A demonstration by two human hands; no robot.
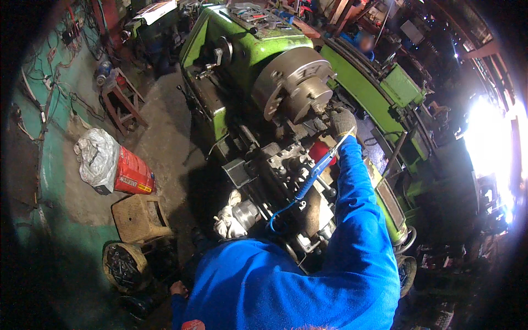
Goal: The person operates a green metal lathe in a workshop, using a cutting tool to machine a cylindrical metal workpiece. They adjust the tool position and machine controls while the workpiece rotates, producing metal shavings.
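My right hand [344, 120], in a grey knit work glove, reaches up beside the large steel chuck [294, 74] of a green lathe. Its fingers look curled close to the small tip of a stepped metal workpiece [312, 93] in the chuck; what they grip is hidden. Across the carriage, near my right wrist, slants a blue air blow gun [317, 175] with a thin nozzle and blue hose. My left hand [179, 289] is bare and low at the left, in shadow, away from the machine. Its fingers are too dim to read.
A white cloth [228, 217] hangs by a round metal part [246, 213]. Tools lie on the green headstock [261, 36]. On the left floor stand a red container [133, 173], a tan plastic stool [140, 218] and a bucket of metal scraps [124, 267]. Another person [364, 43] is behind the lathe.
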